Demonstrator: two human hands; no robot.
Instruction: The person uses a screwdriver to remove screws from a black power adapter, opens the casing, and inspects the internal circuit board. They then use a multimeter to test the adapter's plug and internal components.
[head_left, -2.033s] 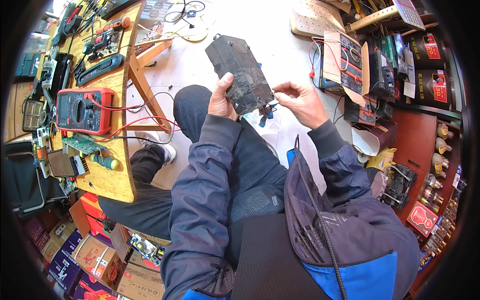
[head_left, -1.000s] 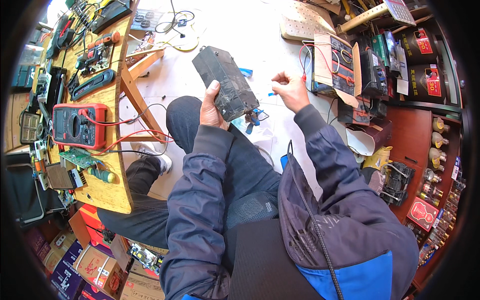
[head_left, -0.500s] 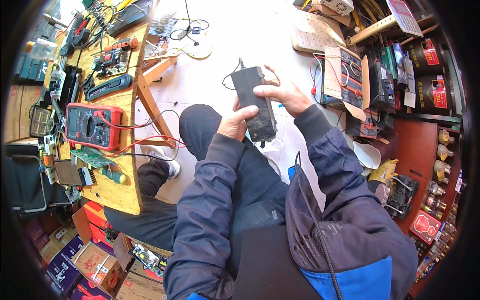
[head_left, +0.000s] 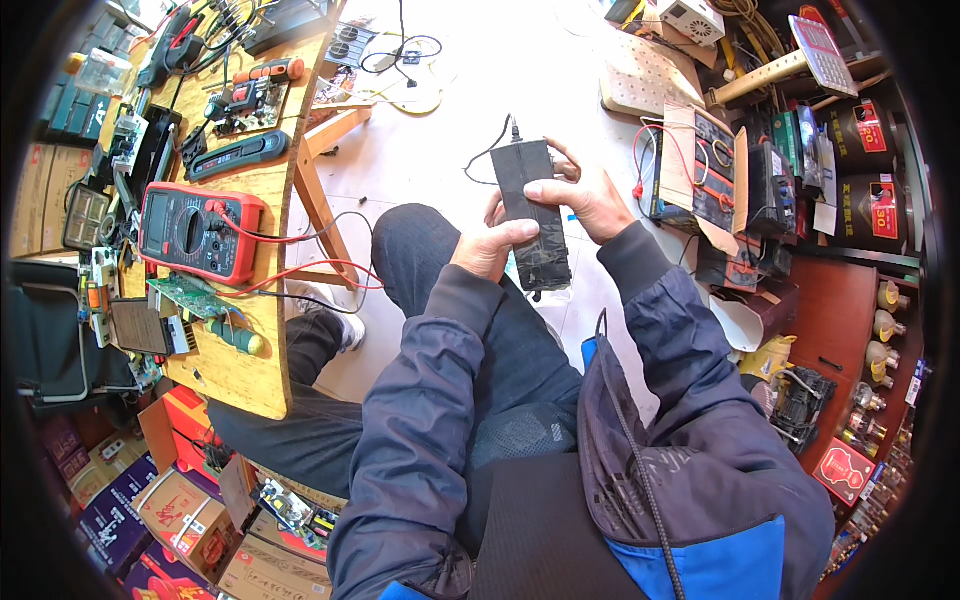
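The right hand has joined the left hand, both gripping the black box from opposite sides.

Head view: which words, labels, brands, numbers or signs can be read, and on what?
Dark boxes, upper right: yellow characters and red number labels; I won't copy them.
Cardboard boxes, lower left: printed characters, not copied.
Red multimeter: dial markings too small to read.
Red box, lower right: print too small.
Black box in left hand and right hand: no readable text.

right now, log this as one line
left hand: gripping black box | right hand: gripping same box | red multimeter: on wooden table
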